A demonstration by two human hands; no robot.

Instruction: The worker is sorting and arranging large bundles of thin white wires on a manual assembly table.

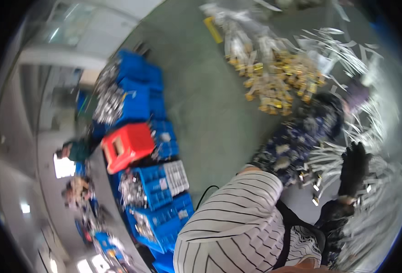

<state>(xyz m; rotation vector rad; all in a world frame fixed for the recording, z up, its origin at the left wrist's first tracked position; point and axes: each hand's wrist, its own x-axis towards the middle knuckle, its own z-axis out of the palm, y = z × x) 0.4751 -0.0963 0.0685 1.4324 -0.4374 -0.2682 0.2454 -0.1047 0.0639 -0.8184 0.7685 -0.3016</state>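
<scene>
My left hand [357, 96], in a purplish glove below a dark floral sleeve, reaches over white cables [342, 52] at the far right of the table. It is smeared by motion, and its fingers cannot be made out. Nearer to me, my right hand [354, 170] wears a dark glove. Its fingers are stretched out over a spread of white cables [324, 157], and no held thing shows in it. Several cable ends with metal plugs [317, 183] lie beside this hand. Left of my left forearm are bundles of cables with yellow-tipped ends [278, 82].
Blue bins [135, 102] with silvery parts line the left, with a red bin [130, 145] among them. A white grid-like tray [176, 177] sits by the bins. A yellow strip [213, 30] lies on the grey-green surface [201, 100]. A person [75, 150] is in the left background.
</scene>
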